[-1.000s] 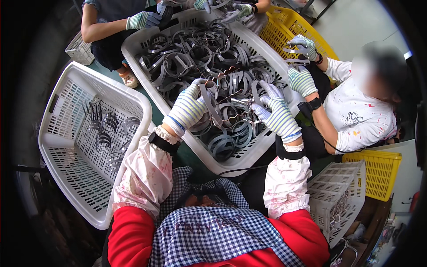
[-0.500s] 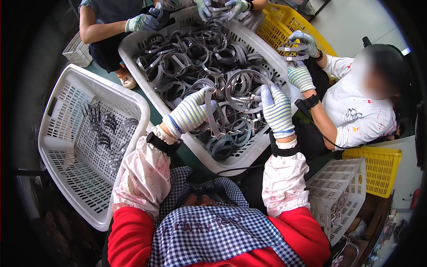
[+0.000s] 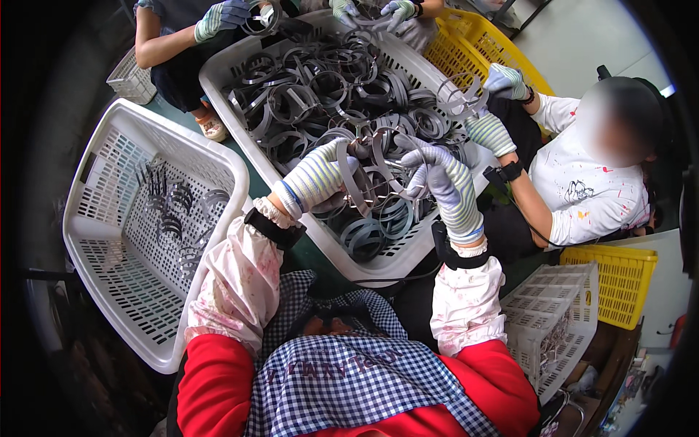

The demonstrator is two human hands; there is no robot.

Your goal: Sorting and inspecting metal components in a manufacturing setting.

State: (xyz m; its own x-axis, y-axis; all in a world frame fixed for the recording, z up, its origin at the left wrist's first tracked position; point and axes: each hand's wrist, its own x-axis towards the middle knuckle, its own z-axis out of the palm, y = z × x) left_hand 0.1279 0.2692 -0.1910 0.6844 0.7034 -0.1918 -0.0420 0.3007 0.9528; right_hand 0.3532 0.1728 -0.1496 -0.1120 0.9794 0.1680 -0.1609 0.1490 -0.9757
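Both my hands wear striped knit gloves over the near part of a large white basket (image 3: 342,264), heaped with grey ring-shaped metal bands (image 3: 364,237). My left hand (image 3: 313,178) is closed, with a curved grey band (image 3: 354,189) hanging at its fingertips. Close by on the right, my right hand (image 3: 453,186) has its fingers bent around the edge of a grey ring (image 3: 380,164), which stands tilted between the two hands. Whether the band and the ring are joined, I cannot tell.
At left stands a white basket (image 3: 237,178) with several banded pieces (image 3: 169,226). Co-workers' gloved hands (image 3: 489,131) handle rings at the right and far sides. A yellow crate (image 3: 619,280) and a white crate (image 3: 520,306) sit at right; yellow crates (image 3: 455,47) stand at the back.
My right hand has turned inward and its fingers have bent further. The ring between my hands has swung leftward and tilted. My left hand has stayed nearly in place.
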